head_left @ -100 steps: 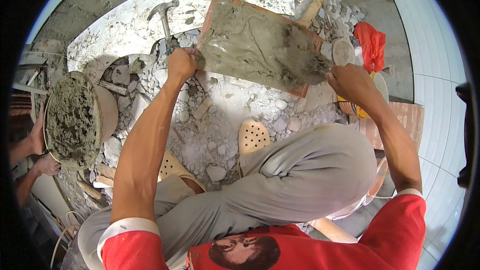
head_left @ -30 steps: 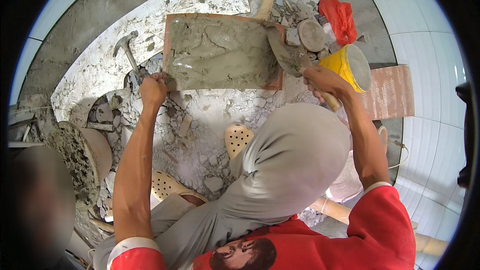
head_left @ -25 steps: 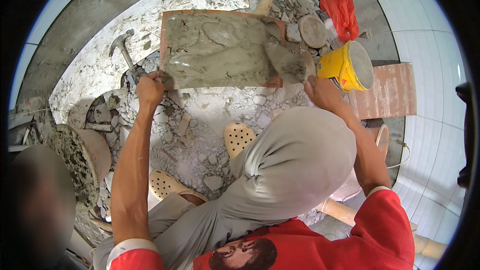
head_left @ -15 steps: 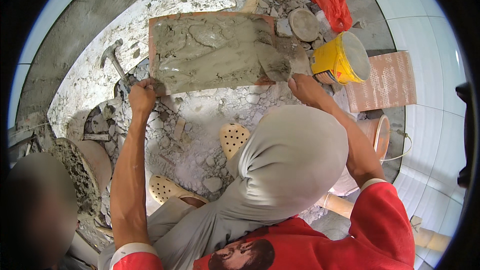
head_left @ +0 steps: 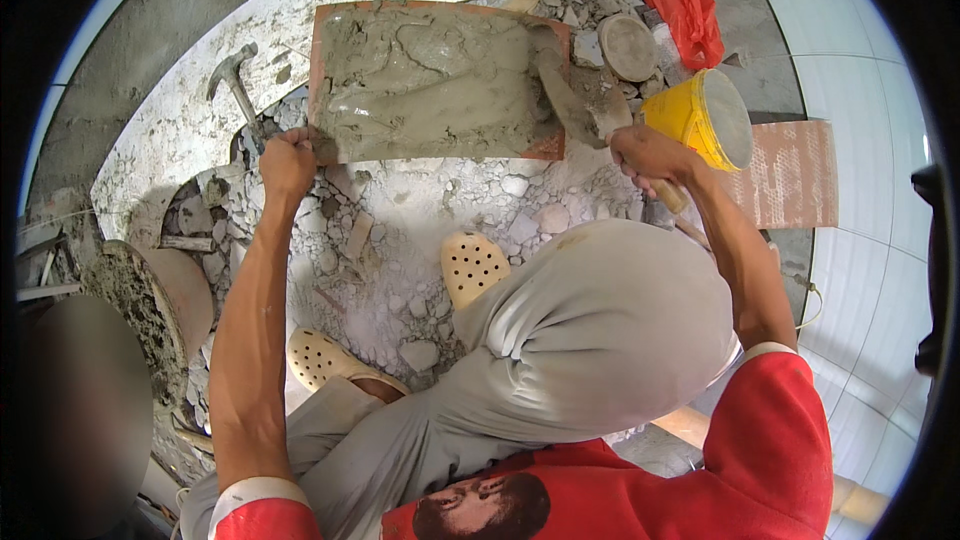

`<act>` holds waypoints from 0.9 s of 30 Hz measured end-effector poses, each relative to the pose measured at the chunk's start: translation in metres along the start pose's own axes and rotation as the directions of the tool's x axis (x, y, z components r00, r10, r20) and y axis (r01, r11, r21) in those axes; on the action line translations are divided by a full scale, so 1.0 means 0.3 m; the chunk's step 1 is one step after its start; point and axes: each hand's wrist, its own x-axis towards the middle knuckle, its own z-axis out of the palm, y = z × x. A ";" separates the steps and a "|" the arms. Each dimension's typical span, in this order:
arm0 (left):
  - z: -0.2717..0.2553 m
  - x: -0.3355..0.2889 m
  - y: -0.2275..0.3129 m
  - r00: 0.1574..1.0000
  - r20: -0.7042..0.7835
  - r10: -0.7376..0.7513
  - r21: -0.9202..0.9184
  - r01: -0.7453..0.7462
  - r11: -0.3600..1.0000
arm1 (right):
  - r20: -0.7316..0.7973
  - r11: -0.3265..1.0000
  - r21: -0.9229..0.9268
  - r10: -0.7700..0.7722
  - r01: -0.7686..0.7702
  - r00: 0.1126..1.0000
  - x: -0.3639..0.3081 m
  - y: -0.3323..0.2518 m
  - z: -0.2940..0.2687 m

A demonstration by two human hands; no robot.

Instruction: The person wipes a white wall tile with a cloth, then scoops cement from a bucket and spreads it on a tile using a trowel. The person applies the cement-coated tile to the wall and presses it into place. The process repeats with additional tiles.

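A reddish tile [head_left: 548, 147] lies before me under a thick layer of wet grey mortar [head_left: 420, 90], its bare rim showing at the corners. At its near left corner, my left hand [head_left: 288, 165] is closed on the edge. My right hand [head_left: 648, 152] grips a trowel by its wooden handle [head_left: 668, 196], beyond the tile's right side. The mortar-smeared trowel blade [head_left: 568, 100] reaches over the right end of the mortar, at a slant. How far the blade touches the mortar is hard to tell.
A claw hammer [head_left: 235, 85] lies left on a white splashed board [head_left: 150, 130]. Right are a yellow bucket [head_left: 690, 120], red plastic bag [head_left: 685, 20] and another tile [head_left: 790, 175]. A mortar tub [head_left: 185, 300] stands lower left, beside a blurred shape. Rubble [head_left: 400, 270] covers the floor around my clogs.
My right hand has turned, bringing the wooden handle into sight, and the trowel blade now slants across the tile's right end. My left hand keeps hold of the corner. The view has shifted slightly.
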 end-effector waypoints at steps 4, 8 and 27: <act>0.001 0.002 -0.001 0.998 -0.024 0.057 0.032 -0.057 0.998 | -0.020 0.898 -0.430 -0.115 0.095 0.993 -0.007 0.074 0.065; -0.006 0.003 0.007 1.000 0.018 -0.002 0.014 0.002 1.000 | -0.093 0.578 -0.799 -0.391 0.166 0.916 -0.030 0.078 0.095; -0.002 -0.004 0.005 0.999 -0.029 0.046 0.034 -0.045 0.998 | -0.219 0.577 -0.816 -0.366 0.035 0.905 0.026 0.128 0.085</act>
